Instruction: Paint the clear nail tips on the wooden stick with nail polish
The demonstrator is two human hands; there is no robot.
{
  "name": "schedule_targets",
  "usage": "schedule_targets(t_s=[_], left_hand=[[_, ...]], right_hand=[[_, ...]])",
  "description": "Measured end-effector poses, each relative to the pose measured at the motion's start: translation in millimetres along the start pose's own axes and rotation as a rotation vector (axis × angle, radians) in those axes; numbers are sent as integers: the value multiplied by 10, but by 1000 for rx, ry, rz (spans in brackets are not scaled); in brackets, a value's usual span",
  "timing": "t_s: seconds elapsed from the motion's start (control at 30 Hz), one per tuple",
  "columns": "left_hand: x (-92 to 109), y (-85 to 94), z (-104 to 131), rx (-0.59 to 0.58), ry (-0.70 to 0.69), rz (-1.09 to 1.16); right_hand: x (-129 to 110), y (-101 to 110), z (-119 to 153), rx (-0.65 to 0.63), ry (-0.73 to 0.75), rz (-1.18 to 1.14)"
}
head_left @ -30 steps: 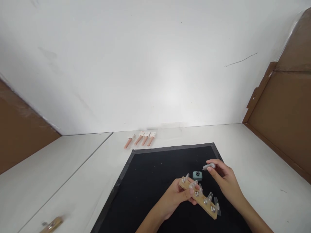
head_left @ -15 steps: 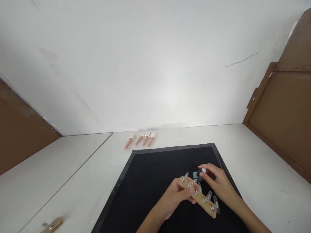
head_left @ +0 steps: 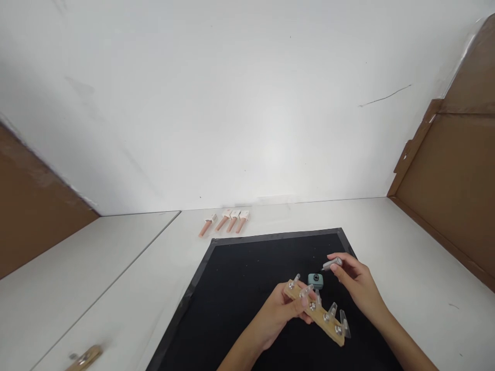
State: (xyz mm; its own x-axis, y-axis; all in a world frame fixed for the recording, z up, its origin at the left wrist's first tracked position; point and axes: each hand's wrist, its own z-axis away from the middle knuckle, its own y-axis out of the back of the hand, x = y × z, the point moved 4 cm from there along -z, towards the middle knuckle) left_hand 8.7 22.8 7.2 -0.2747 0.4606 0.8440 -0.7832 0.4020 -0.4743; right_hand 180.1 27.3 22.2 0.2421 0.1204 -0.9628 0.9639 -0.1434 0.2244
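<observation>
My left hand [head_left: 284, 309] is closed around a wooden nail-tip stand [head_left: 328, 335], tilted down to the right. Several clear nail tips [head_left: 331, 311] stick up from round metal mounts along it. Between the thumb and fingers of my right hand [head_left: 356, 278] is a nail polish brush [head_left: 332, 264] with a grey cap, its bristle end pointing left. Just below that end stands an uncapped teal nail polish bottle [head_left: 315, 281] with a dark neck, behind the stand. The brush is out of the bottle and apart from the nail tips.
A black mat [head_left: 240, 288] with grey edging lies on the white table [head_left: 127, 288]. Several pink-handled pieces with white tops [head_left: 232, 220] lie beyond its far edge. Part of another wooden piece [head_left: 87, 358] shows at the lower left. A brown cardboard panel [head_left: 452, 196] stands at the right.
My right hand has moved slightly up and right, lifting the brush out of the polish bottle, whose opening now shows. My left hand and the stand have stayed nearly still.
</observation>
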Motion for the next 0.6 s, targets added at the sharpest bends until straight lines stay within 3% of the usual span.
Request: schedule_targets(t_s=[0.6], left_hand=[[-2, 16, -4, 15, -2, 21]], right_hand=[[-24, 1, -21, 37, -40, -76]])
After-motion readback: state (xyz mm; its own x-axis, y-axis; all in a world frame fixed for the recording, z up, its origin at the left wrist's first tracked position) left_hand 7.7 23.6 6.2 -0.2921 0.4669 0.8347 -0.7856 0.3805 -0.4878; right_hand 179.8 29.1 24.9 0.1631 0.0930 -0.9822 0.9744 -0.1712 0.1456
